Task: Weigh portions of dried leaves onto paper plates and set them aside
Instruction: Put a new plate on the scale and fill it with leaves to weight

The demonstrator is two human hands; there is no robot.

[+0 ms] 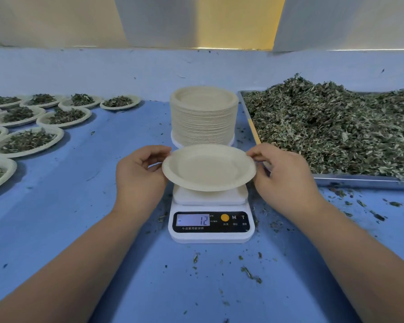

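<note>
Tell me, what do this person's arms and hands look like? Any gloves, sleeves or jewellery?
Nothing worn is visible. The left hand and right hand have no gloves, and no ring shows on the fingers in view. The left forearm and right forearm are bare right to the picture's edge: no sleeves, watch, bracelet or markings.

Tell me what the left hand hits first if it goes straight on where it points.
The left hand pinches the empty paper plate by its rim, so that plate moves first. Behind it, probably the plate stack; depth is unclear.
</note>
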